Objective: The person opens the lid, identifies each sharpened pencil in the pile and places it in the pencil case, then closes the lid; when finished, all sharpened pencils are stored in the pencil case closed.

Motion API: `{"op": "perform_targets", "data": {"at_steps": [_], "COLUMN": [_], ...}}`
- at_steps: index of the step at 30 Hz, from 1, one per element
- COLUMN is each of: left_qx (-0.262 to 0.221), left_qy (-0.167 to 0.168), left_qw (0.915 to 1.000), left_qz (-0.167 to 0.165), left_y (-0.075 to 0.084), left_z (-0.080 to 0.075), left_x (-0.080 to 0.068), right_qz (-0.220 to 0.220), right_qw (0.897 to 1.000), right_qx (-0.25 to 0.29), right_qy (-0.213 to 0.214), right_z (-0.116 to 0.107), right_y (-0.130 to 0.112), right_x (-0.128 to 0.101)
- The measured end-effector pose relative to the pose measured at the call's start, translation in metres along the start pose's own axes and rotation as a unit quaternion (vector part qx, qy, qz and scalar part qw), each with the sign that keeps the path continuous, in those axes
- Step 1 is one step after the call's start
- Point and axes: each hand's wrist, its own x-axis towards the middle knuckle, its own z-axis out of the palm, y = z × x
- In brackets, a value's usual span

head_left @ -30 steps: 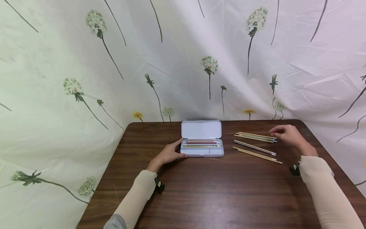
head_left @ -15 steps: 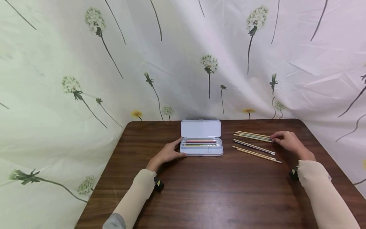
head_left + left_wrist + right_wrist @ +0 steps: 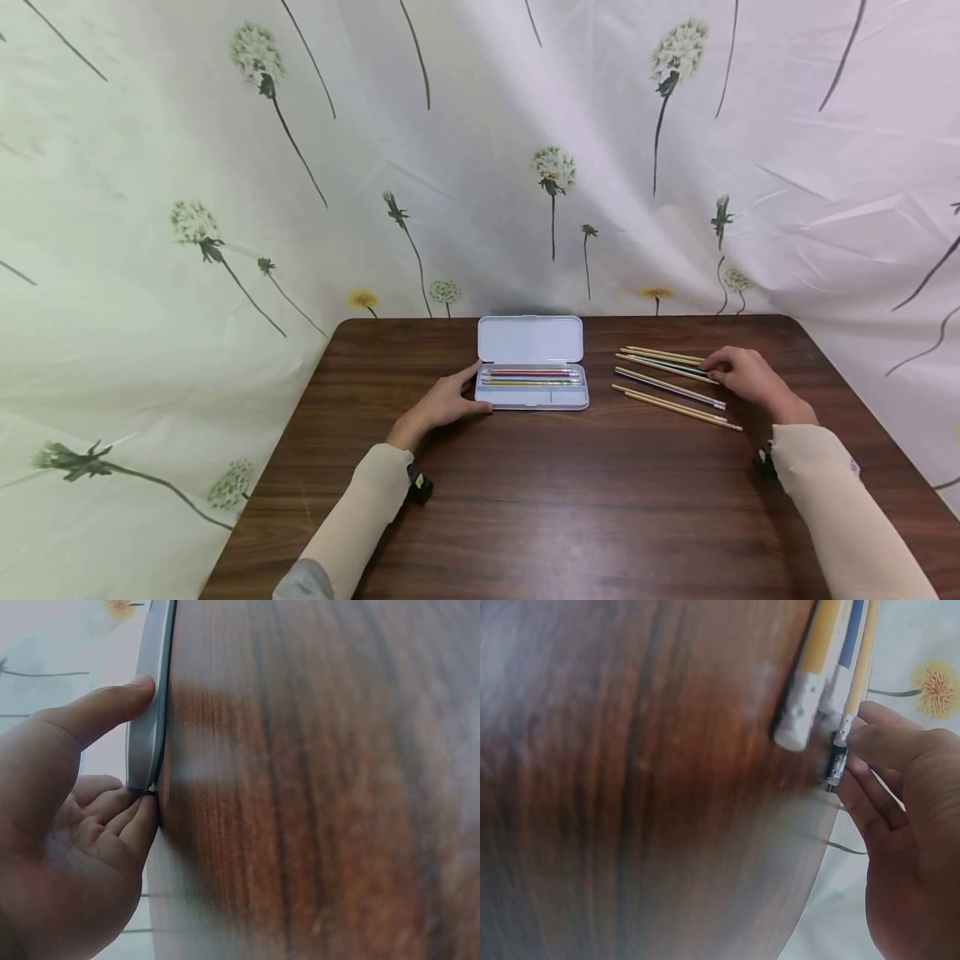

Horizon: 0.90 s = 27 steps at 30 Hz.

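Observation:
A white pencil case [image 3: 513, 399] stands with its lid [image 3: 529, 340] raised, and several coloured pencils [image 3: 525, 377] lie in its rear compartment. My left hand [image 3: 441, 403] grips its left end; in the left wrist view the thumb [image 3: 124, 705] presses on the front wall, the other fingers bent round the corner. To the right of the case, my right hand [image 3: 753, 382] pinches at the eraser ends of the rearmost group of pencils [image 3: 652, 355]. A dark green pencil [image 3: 838, 761] shows at its thumb and fingertips in the right wrist view; some ends are hidden by the fingers.
In front of that group lie a pair of white and dark blue pencils [image 3: 667, 387] and a pair of yellow pencils [image 3: 675, 407], eraser ends to the right. The brown wooden table [image 3: 555, 500] meets a flower-printed curtain [image 3: 465, 167] at the back.
My right hand has come down and leftward onto the eraser ends of the rear pencils, which have shifted slightly, with dark green now showing among them. The left hand stays on the pencil case.

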Motion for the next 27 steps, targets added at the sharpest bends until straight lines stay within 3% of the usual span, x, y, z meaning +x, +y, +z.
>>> {"op": "perform_targets", "data": {"at_steps": [20,27], "left_qx": [-0.005,-0.001], "left_qy": [-0.002,-0.005], "left_qw": [1.0,1.0], "left_qz": [-0.003,0.003], "left_y": [0.0023,0.0016], "left_z": [-0.0008,-0.0009], "left_x": [-0.0011,-0.0001], "right_qz": [-0.019,-0.063], "right_qw": [1.0,0.996], "right_qx": [-0.016,-0.01], "right_qy": [0.018,0.058], "right_z": [0.0087,0.0043], "right_y": [-0.0017,-0.0047], "right_x": [0.0027,0.002]}}
